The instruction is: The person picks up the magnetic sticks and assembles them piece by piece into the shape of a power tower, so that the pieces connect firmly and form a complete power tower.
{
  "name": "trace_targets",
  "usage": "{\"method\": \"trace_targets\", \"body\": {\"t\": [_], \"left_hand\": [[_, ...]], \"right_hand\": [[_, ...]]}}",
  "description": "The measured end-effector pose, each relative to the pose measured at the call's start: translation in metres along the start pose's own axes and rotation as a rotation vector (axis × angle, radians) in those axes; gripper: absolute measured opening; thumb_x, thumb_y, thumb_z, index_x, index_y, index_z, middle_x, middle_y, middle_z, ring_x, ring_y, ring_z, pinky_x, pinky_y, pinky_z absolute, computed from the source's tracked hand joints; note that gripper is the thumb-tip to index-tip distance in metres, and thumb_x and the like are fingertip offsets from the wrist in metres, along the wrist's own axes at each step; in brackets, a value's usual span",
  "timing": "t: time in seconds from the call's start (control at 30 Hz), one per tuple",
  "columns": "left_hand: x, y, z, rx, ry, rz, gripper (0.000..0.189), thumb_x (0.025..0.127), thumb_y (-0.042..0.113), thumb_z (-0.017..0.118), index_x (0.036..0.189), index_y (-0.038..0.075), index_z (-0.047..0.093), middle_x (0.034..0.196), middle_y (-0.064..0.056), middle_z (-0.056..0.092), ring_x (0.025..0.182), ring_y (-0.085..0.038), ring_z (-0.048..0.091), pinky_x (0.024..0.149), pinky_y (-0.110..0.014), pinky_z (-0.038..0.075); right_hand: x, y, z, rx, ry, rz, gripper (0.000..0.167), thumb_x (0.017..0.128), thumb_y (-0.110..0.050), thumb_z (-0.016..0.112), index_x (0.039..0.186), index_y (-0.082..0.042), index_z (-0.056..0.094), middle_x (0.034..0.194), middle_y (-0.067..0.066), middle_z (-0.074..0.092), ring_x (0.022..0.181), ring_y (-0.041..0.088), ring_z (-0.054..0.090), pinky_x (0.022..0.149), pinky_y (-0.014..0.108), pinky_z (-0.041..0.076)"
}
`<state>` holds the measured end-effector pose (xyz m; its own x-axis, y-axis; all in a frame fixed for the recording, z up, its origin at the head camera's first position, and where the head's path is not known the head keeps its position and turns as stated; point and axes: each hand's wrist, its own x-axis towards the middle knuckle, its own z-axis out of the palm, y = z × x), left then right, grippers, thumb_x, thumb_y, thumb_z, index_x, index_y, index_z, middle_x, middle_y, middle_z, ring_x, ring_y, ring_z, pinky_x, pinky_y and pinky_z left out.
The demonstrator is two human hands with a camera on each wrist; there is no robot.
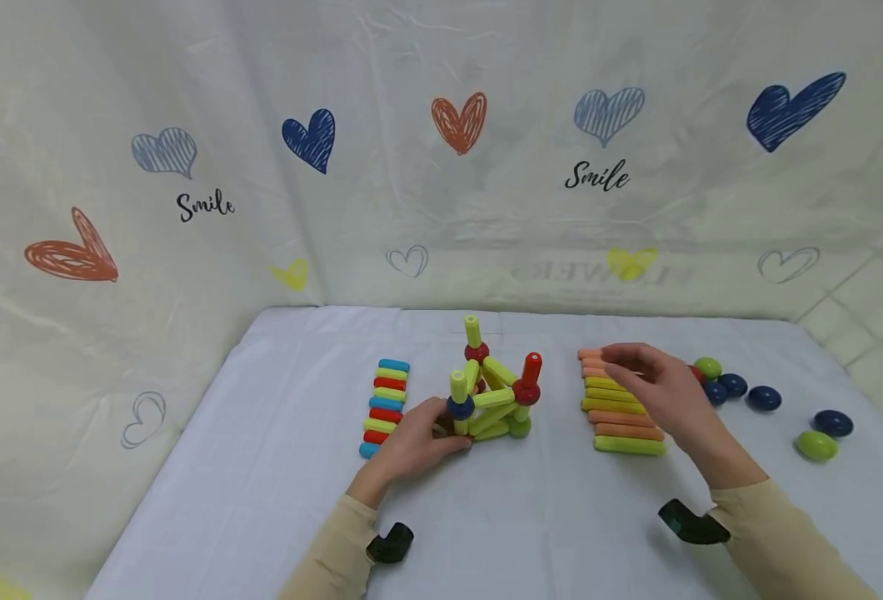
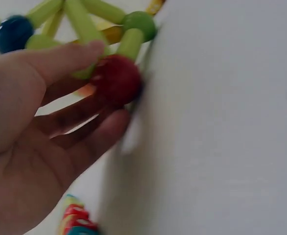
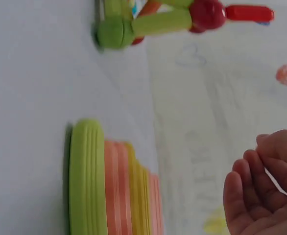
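Note:
A structure of sticks and balls (image 1: 493, 398) stands mid-table, with light green sticks joining red, blue and green balls. Upright sticks top it, one of them red (image 1: 532, 367). My left hand (image 1: 415, 442) holds it at the lower left; the left wrist view shows thumb and fingers around a red ball (image 2: 116, 81) at the base. Above a row of orange, yellow and green sticks (image 1: 627, 446) hovers my right hand (image 1: 655, 392), fingers loosely bent. In the right wrist view that hand (image 3: 266, 191) has nothing between its fingers, apart from the sticks (image 3: 87, 181).
Left of the structure lies a column of short blue, red and light green sticks (image 1: 391, 385). Loose balls, dark blue (image 1: 765, 397), green (image 1: 816, 446) and red, lie at the right. A white cloth (image 1: 516, 517) covers the table, and a heart-printed curtain (image 1: 381, 200) hangs behind.

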<state>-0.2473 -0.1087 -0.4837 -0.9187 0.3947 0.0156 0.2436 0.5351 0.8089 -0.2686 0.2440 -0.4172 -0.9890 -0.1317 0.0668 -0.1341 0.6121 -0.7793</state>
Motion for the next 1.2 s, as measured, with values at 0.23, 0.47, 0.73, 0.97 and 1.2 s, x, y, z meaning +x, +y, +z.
{"method": "trace_targets", "body": {"t": [0.23,0.47,0.73,0.97,1.2], "left_hand": [[-0.006,0.009,-0.032,-0.133,0.019,0.039,0.04,0.088,0.028,0.075,0.12,0.013,0.058,0.118,-0.002,0.06,0.108,-0.019,0.061,0.09,-0.033,0.052],[-0.007,0.025,-0.047,-0.239,0.133,0.306,0.031,0.089,0.014,0.072,0.118,0.012,0.062,0.116,-0.005,0.062,0.108,-0.024,0.06,0.088,-0.035,0.054],[0.001,0.035,-0.043,-0.272,0.117,0.345,0.025,0.089,0.014,0.072,0.113,0.013,0.066,0.109,0.0,0.065,0.1,-0.024,0.063,0.089,-0.038,0.054],[0.002,0.037,-0.04,-0.265,0.115,0.279,0.025,0.089,0.014,0.072,0.113,0.008,0.066,0.109,-0.003,0.065,0.1,-0.024,0.063,0.092,-0.04,0.053],[0.002,0.036,-0.038,-0.273,0.105,0.275,0.024,0.089,0.014,0.072,0.112,0.008,0.067,0.108,-0.003,0.065,0.1,-0.022,0.063,0.092,-0.041,0.052]], "right_hand": [[0.001,0.066,-0.046,-0.299,0.192,0.117,0.048,0.1,-0.028,0.054,0.134,0.006,0.049,0.126,0.031,0.052,0.111,0.046,0.047,0.085,0.06,0.046],[-0.005,0.101,-0.059,-0.482,0.176,0.137,0.044,0.093,-0.012,0.059,0.124,0.017,0.048,0.117,0.041,0.046,0.107,0.056,0.042,0.089,0.068,0.038],[-0.002,0.109,-0.056,-0.523,0.159,0.135,0.042,0.09,-0.01,0.062,0.12,0.017,0.051,0.115,0.043,0.043,0.106,0.059,0.043,0.087,0.068,0.039],[0.0,0.094,-0.055,-0.537,0.115,0.116,0.045,0.087,-0.009,0.068,0.119,0.018,0.049,0.11,0.04,0.048,0.1,0.055,0.045,0.084,0.067,0.042],[-0.004,0.04,-0.037,-0.439,0.192,-0.019,0.043,0.091,-0.013,0.067,0.123,0.012,0.051,0.114,0.034,0.048,0.097,0.047,0.051,0.079,0.06,0.047]]}}
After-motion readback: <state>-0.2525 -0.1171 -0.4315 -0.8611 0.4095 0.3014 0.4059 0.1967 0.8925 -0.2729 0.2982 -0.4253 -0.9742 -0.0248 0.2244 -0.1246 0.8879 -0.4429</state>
